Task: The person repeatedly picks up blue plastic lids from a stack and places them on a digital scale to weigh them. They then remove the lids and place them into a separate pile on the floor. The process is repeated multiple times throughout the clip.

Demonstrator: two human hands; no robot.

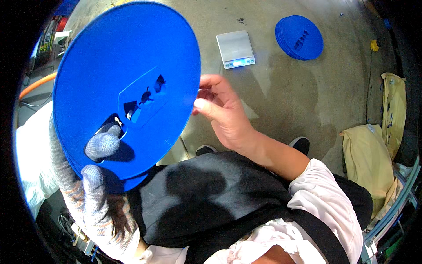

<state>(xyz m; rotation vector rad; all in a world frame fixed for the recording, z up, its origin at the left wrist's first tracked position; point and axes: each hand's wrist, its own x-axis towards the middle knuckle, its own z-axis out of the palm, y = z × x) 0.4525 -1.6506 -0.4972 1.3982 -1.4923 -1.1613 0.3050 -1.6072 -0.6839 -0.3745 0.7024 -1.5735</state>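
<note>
A large round blue plastic disc (145, 39) with cut-outs near its middle is held up, tilted, at the left. My left hand (103, 198), in a grey knitted glove, grips it from below, and a gloved fingertip pokes through one cut-out. A second blue rim (135, 181) shows beneath the disc's lower edge, so there seems to be another disc behind it. Bare, my right hand (226, 112) is at the disc's right edge, thumb and fingers curled in at the rim. Some of its fingertips are partly hidden there.
On the concrete floor (268, 92) ahead lies a flat silver scale (234, 46) with a lit display. A stack of blue discs (301, 37) lies to its right. Tan sacks (369, 154) stand at the right, beside a metal rail (395, 198). An orange hose (37, 86) runs at the left.
</note>
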